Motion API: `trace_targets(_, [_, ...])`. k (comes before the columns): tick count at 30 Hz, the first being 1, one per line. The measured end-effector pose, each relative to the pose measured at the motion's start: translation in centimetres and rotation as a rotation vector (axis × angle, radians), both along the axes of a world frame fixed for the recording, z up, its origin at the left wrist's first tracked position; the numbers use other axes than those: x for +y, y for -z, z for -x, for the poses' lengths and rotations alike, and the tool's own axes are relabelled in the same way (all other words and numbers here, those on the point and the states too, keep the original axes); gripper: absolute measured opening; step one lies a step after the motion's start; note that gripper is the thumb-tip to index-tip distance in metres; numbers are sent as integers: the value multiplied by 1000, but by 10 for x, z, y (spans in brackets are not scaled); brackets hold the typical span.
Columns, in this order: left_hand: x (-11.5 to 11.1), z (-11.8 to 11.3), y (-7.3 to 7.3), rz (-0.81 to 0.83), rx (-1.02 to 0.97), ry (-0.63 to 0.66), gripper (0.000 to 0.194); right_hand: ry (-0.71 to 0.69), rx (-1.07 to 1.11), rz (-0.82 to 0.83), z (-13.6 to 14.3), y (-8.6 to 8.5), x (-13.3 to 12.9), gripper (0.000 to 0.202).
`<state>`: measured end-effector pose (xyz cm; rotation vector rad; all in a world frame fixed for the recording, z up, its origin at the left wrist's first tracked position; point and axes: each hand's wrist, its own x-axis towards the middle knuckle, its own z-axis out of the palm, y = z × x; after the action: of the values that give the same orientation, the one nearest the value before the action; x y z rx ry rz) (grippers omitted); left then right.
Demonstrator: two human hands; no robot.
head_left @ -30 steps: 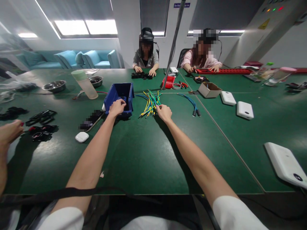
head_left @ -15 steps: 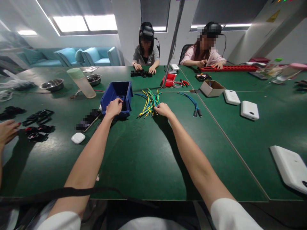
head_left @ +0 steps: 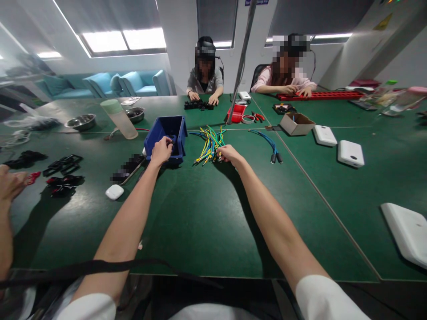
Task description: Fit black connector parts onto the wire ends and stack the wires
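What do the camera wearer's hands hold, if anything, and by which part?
The right hand seems to pinch one of the wires near its end. Whether the left hand, at the blue bin, holds anything cannot be told.

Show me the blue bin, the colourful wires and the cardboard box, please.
Blue bin [head_left: 182, 138], head view: its right wall.
Colourful wires [head_left: 209, 144], head view: middle of the bunch.
Cardboard box [head_left: 299, 129], head view: its outer wall.

Panel's [head_left: 368, 33] yellow triangle [head_left: 383, 22]; wall sign [head_left: 256, 2] illegible
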<state>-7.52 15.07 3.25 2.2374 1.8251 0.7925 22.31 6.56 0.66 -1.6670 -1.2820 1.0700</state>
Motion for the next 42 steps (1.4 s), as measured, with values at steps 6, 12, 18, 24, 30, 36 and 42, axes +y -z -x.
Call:
trace_targets(6, [2, 2, 3, -15, -128, 66, 24, -36, 138, -29, 5, 0, -4, 28])
trace_targets(12, [-7, -1, -4, -100, -210, -17, 22, -37, 194, -114, 15, -3, -5, 23])
trace_targets(18, [-18, 1, -6, -196, -435, 3, 24, -10, 162, -157, 22, -5, -9, 27])
trace_targets(24, [-29, 2, -2, -146, -601, -32, 32, -5, 159, -206, 24, -3, -8, 27])
trace_targets(30, [-45, -5, 7, -66, -773, -75, 30, 10, 155, -240, 21, 6, -3, 27])
trace_targets(36, [-73, -21, 17, -94, -944, -38, 32, 62, 133, -276, 21, 13, -2, 29])
trace_targets(42, [-104, -37, 21, -68, -897, 77, 29, 93, 87, -320, 21, 17, -1, 30])
